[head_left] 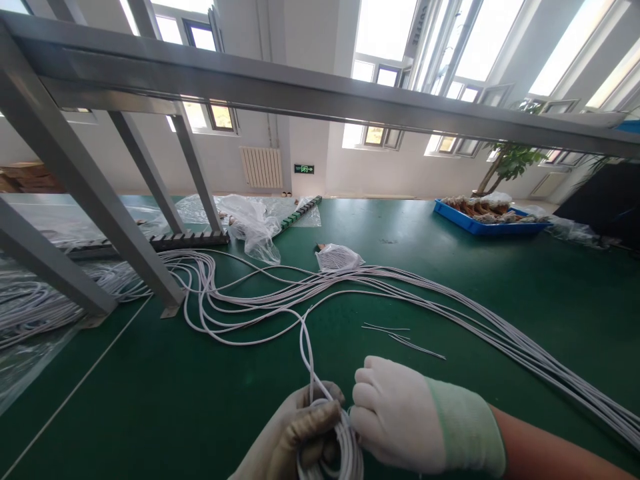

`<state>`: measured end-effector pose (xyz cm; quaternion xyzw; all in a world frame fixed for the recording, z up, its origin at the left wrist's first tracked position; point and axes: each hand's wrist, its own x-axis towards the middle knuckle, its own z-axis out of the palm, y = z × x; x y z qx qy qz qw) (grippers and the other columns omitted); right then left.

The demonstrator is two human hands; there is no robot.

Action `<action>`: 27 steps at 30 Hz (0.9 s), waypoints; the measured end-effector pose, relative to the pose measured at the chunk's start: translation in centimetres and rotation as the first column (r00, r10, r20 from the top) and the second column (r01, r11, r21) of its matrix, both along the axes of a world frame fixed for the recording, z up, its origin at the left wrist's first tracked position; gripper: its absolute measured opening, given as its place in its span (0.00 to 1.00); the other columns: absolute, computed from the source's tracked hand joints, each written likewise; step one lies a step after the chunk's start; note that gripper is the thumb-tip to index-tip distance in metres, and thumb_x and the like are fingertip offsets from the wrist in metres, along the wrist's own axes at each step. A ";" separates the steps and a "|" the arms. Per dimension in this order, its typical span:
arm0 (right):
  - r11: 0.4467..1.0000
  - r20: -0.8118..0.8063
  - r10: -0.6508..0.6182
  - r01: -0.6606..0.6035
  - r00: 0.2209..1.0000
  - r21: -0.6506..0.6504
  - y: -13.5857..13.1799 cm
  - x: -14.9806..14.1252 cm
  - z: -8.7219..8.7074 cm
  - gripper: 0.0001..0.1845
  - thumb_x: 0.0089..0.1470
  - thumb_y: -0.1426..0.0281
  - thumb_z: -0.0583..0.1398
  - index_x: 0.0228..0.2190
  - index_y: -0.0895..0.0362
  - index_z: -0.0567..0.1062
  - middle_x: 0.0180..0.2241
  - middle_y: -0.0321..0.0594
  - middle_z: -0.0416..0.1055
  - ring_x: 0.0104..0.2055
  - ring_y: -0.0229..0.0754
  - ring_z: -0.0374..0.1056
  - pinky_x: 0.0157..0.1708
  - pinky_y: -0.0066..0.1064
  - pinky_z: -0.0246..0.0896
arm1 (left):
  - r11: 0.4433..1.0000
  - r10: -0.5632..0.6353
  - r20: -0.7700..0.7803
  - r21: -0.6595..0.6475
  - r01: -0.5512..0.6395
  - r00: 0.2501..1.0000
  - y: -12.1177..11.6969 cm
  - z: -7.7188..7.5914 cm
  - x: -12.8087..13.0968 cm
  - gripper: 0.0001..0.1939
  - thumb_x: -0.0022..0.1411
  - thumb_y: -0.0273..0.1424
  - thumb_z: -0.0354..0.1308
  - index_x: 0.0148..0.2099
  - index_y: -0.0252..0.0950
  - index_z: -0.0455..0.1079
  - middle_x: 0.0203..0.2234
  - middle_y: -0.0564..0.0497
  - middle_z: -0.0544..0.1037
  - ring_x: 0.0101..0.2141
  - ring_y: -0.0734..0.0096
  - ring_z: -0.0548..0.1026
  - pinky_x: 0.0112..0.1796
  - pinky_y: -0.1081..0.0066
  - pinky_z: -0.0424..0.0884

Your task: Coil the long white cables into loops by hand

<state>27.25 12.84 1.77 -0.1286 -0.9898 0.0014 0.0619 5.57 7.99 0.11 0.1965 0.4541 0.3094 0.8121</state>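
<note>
A coil of white cable [345,443] is held upright near the bottom edge. My left hand [305,427], in a pale glove with stained fingertips, wraps its thumb and fingers around the coil. Two cable strands rise from the coil's top toward the table. Against the coil's right side is my right hand [400,413], in a white glove with a green cuff. Its fingers are curled closed, and what they pinch, if anything, is hidden. Beyond the hands, a long bundle of white cables [280,293] runs across the green table [240,393]. Several thin wire pieces [400,331] lie above my right hand.
A grey metal frame [125,233] stands at the left and spans overhead. Cables in plastic lie at the far left. Farther back are a clear bag [340,258], crumpled plastic [255,227], a slotted strip [301,212] and a blue tray [485,228] of brownish items.
</note>
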 end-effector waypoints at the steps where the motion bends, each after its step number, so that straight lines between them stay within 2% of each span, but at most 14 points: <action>1: 1.000 -0.011 0.006 -0.006 1.000 -0.003 0.0 0.0 -0.1 0.14 0.70 0.65 0.54 0.32 0.56 0.69 0.31 0.34 0.64 0.30 0.41 0.49 0.33 0.38 0.47 | 1.000 0.002 -0.041 0.016 -0.001 0.999 0.0 -0.2 0.0 0.26 0.48 0.39 0.75 0.47 0.33 0.73 0.34 0.45 0.82 0.39 0.54 0.79 0.46 0.60 0.73; 5: 1.000 -0.020 -0.011 0.011 1.000 -0.001 -0.4 -0.2 -0.4 0.13 0.71 0.65 0.54 0.32 0.56 0.68 0.31 0.34 0.65 0.30 0.42 0.49 0.32 0.38 0.45 | 0.999 -0.023 -0.061 0.028 0.025 0.998 -0.1 -1.2 -0.4 0.37 0.50 0.48 0.73 0.55 0.31 0.71 0.36 0.43 0.82 0.41 0.51 0.79 0.49 0.56 0.72; 9: 0.999 0.015 -0.044 0.043 0.999 0.028 -0.9 0.0 -0.4 0.15 0.71 0.65 0.51 0.32 0.56 0.69 0.30 0.36 0.65 0.29 0.43 0.47 0.31 0.40 0.44 | 0.996 -0.065 -0.113 0.056 0.071 0.991 -0.2 -1.7 -0.8 0.32 0.57 0.47 0.69 0.56 0.32 0.71 0.38 0.44 0.81 0.44 0.50 0.79 0.50 0.55 0.71; 13: 0.990 -0.077 -0.047 0.036 0.996 -0.134 -0.9 0.3 -0.8 0.12 0.66 0.66 0.54 0.29 0.56 0.68 0.29 0.35 0.63 0.29 0.41 0.48 0.32 0.38 0.48 | 0.996 -0.043 0.021 0.075 0.041 0.999 -0.2 -1.2 -0.5 0.27 0.49 0.49 0.75 0.43 0.35 0.75 0.33 0.45 0.80 0.37 0.57 0.77 0.44 0.61 0.72; 16: 0.920 -0.253 -0.200 0.092 0.947 -0.380 -0.9 0.1 -1.7 0.12 0.64 0.67 0.55 0.27 0.56 0.68 0.28 0.35 0.62 0.29 0.39 0.51 0.31 0.36 0.50 | 0.989 -0.011 0.144 0.150 -0.011 0.989 -0.1 -1.2 0.1 0.22 0.52 0.46 0.74 0.41 0.35 0.76 0.31 0.49 0.78 0.31 0.66 0.74 0.37 0.67 0.70; 17: 0.852 -0.273 -0.312 0.140 0.910 -0.505 -0.9 -0.1 -2.1 0.13 0.64 0.67 0.55 0.27 0.56 0.68 0.27 0.35 0.62 0.28 0.39 0.53 0.31 0.35 0.51 | 0.981 0.004 0.140 0.189 -0.031 0.990 -0.1 -1.3 0.3 0.22 0.53 0.45 0.74 0.42 0.36 0.75 0.31 0.50 0.77 0.31 0.66 0.74 0.37 0.68 0.69; 18: 0.735 -0.239 -0.442 0.196 0.865 -0.649 -1.0 -0.3 -2.4 0.13 0.63 0.68 0.55 0.25 0.56 0.68 0.26 0.34 0.62 0.28 0.38 0.55 0.29 0.33 0.52 | 0.971 0.021 0.095 0.236 -0.043 0.995 -0.2 -1.5 0.6 0.22 0.53 0.45 0.73 0.43 0.37 0.75 0.31 0.50 0.77 0.32 0.66 0.74 0.37 0.67 0.70; 20: 0.380 -0.043 -0.643 0.269 0.765 -0.885 -0.9 -0.7 -3.1 0.14 0.60 0.68 0.56 0.22 0.56 0.67 0.23 0.33 0.62 0.25 0.37 0.57 0.25 0.30 0.52 | 0.938 0.059 -0.115 0.347 -0.015 0.992 -0.4 -1.8 1.3 0.22 0.53 0.47 0.72 0.42 0.38 0.75 0.33 0.48 0.79 0.35 0.60 0.75 0.39 0.63 0.72; 22: 0.011 0.176 -0.678 0.250 0.714 -0.968 -0.7 -1.0 -3.6 0.14 0.57 0.68 0.57 0.20 0.55 0.67 0.20 0.31 0.60 0.22 0.36 0.56 0.20 0.27 0.49 | 0.883 0.094 -0.355 0.462 0.087 0.930 -0.7 -2.0 1.8 0.20 0.56 0.49 0.69 0.40 0.39 0.76 0.35 0.45 0.79 0.36 0.56 0.75 0.38 0.61 0.73; 23: -0.117 0.240 -0.655 0.218 0.716 -0.969 -0.6 -1.0 -3.7 0.14 0.56 0.67 0.57 0.20 0.55 0.66 0.19 0.30 0.59 0.20 0.35 0.54 0.19 0.27 0.47 | 0.857 0.110 -0.438 0.497 0.138 0.892 -0.9 -2.0 2.1 0.18 0.58 0.50 0.66 0.39 0.40 0.76 0.34 0.45 0.79 0.35 0.56 0.75 0.36 0.61 0.72; 24: -0.198 0.268 -0.634 0.182 0.725 -0.963 -0.4 -0.9 -3.6 0.14 0.56 0.66 0.57 0.21 0.55 0.66 0.18 0.29 0.57 0.19 0.34 0.53 0.18 0.27 0.46 | 0.845 0.125 -0.478 0.511 0.160 0.869 -1.0 -2.0 2.2 0.18 0.59 0.50 0.65 0.39 0.41 0.76 0.33 0.45 0.79 0.34 0.56 0.75 0.34 0.62 0.71; 25: -0.234 0.274 -0.624 0.160 0.732 -0.959 -0.2 -0.7 -3.5 0.14 0.57 0.65 0.57 0.21 0.54 0.65 0.18 0.28 0.56 0.18 0.34 0.51 0.17 0.27 0.45 | 0.850 0.141 -0.472 0.508 0.137 0.870 -1.0 -2.0 2.2 0.19 0.59 0.51 0.65 0.38 0.41 0.76 0.32 0.45 0.79 0.33 0.56 0.75 0.34 0.62 0.71; 26: -0.216 0.261 -0.636 0.158 0.726 -0.964 -0.1 -0.3 -3.4 0.15 0.59 0.62 0.56 0.22 0.54 0.65 0.18 0.28 0.55 0.18 0.34 0.51 0.17 0.27 0.46 | 0.869 0.163 -0.433 0.489 0.079 0.887 -0.9 -2.0 2.2 0.20 0.56 0.52 0.67 0.37 0.40 0.75 0.31 0.46 0.79 0.33 0.57 0.75 0.34 0.63 0.71; 27: -0.132 0.217 -0.675 0.174 0.706 -0.976 0.1 0.1 -3.2 0.17 0.62 0.59 0.55 0.24 0.55 0.66 0.19 0.29 0.57 0.19 0.35 0.52 0.19 0.27 0.50 | 0.892 0.194 -0.372 0.453 -0.005 0.908 -0.8 -2.0 2.1 0.22 0.53 0.52 0.70 0.37 0.40 0.75 0.31 0.47 0.79 0.33 0.58 0.75 0.35 0.63 0.72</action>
